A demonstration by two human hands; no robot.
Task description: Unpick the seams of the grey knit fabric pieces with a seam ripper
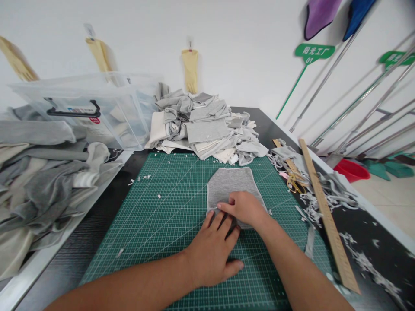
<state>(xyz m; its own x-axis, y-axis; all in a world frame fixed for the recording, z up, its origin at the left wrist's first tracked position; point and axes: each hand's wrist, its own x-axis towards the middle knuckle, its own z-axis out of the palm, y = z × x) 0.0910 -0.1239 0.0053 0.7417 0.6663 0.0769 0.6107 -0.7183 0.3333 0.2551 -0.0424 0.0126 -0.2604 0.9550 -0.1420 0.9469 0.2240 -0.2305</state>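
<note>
A piece of grey knit fabric [231,183] with pale edges lies flat on the green cutting mat [162,190]. My left hand [212,248] presses down with spread fingers, its fingertips at the near left part of the fabric. Over the fabric, my right hand [244,207] is closed in a pinch by the left hand's fingertips. A thin whitish sliver shows at the pinching fingers, too small to tell whether it is a thread or the fabric's edge. Both forearms and hands cover the near part of the fabric.
Behind the mat is a heap of grey and white fabric pieces [207,129]. At left stand a clear plastic bin [106,116] and more piled cloth [48,185]. A wooden ruler [327,216], gold-handled scissors [293,183] and fabric scraps [337,190] lie at right.
</note>
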